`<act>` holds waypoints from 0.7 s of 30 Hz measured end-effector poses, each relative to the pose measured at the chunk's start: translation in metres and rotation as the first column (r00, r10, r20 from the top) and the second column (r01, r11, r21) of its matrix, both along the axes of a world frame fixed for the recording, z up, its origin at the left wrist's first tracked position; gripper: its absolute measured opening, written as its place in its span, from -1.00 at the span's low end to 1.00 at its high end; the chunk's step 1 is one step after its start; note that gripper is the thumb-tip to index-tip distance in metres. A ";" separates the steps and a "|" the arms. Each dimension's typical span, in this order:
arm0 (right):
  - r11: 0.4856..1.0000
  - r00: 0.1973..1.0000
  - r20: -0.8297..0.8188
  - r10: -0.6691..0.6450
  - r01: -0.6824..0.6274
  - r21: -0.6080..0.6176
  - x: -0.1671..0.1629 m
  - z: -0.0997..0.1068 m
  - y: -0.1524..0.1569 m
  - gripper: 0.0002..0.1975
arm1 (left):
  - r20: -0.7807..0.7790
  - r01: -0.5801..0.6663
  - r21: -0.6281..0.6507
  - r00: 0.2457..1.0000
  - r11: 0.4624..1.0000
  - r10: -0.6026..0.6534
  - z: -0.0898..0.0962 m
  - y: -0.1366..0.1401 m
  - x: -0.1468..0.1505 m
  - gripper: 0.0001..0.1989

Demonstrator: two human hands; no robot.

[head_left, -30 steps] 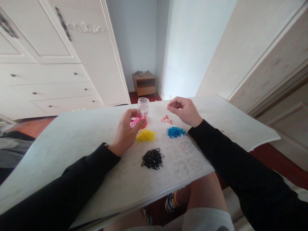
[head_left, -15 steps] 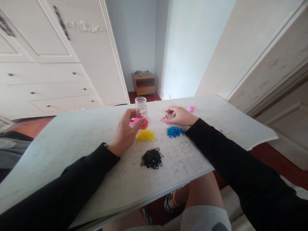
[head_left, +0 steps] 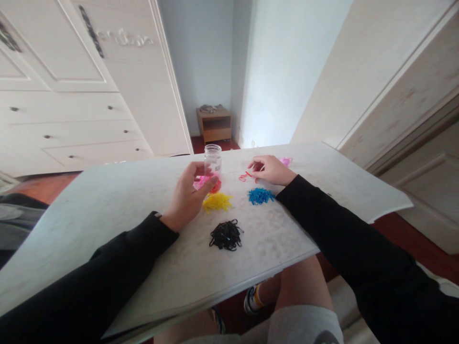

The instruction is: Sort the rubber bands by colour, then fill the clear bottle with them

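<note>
A clear glass jar [head_left: 213, 155] without a lid stands upright on the table, and my left hand [head_left: 190, 193] is wrapped around its left side. Red rubber bands [head_left: 216, 186] show at the bottom of the jar, partly behind my thumb. A few more red rubber bands [head_left: 244, 177] are at the fingertips of my right hand [head_left: 270, 170], which is bent in a pinch low over the table. A pile of blue rubber bands [head_left: 261, 196] lies just in front of that hand. Yellow rubber bands [head_left: 217, 201] are heaped in front of the jar.
Black rubber bands [head_left: 226, 235] form a pile nearer the table's front edge. Pink rubber bands [head_left: 201, 181] lie beside the jar, partly hidden by my left hand. Another pink item [head_left: 286, 161] rests beyond my right wrist. The white table [head_left: 118, 205] carries everything.
The jar has shifted slightly to the right in view. My right hand's fingers have moved slightly at the red rubber bands, which now show more fully.
</note>
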State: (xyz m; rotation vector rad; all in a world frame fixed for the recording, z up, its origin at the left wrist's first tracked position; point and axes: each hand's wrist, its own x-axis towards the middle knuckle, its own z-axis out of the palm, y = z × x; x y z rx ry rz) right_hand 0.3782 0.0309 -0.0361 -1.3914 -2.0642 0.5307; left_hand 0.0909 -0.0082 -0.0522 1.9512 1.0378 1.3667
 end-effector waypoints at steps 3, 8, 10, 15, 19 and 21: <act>0.998 0.998 -0.039 -0.048 0.050 0.047 -0.001 -0.001 0.002 -0.85 | -0.004 -0.009 0.001 1.000 1.000 0.009 0.001 -0.001 0.000 -0.75; 0.996 0.994 -0.074 -0.082 0.085 0.039 -0.005 -0.006 0.006 -0.86 | 0.000 -0.008 0.004 1.000 1.000 0.008 0.000 -0.001 0.001 -0.74; 0.996 0.995 -0.061 -0.082 0.084 0.032 -0.005 -0.008 0.007 -0.88 | 0.000 -0.007 0.008 1.000 1.000 0.007 0.000 -0.001 0.001 -0.75; 0.996 0.997 -0.011 -0.074 0.075 0.041 -0.001 -0.007 0.008 -0.87 | 0.002 -0.002 0.014 1.000 1.000 0.002 -0.001 0.000 0.001 -0.74; 0.999 1.000 0.009 -0.023 0.023 -0.023 0.000 -0.008 0.008 -0.73 | -0.010 -0.007 -0.005 1.000 1.000 0.007 -0.002 0.000 0.000 -0.72; 1.000 1.000 0.010 -0.016 0.016 -0.019 -0.001 -0.009 0.008 -0.77 | -0.008 -0.004 -0.007 1.000 1.000 0.004 -0.002 0.000 0.000 -0.72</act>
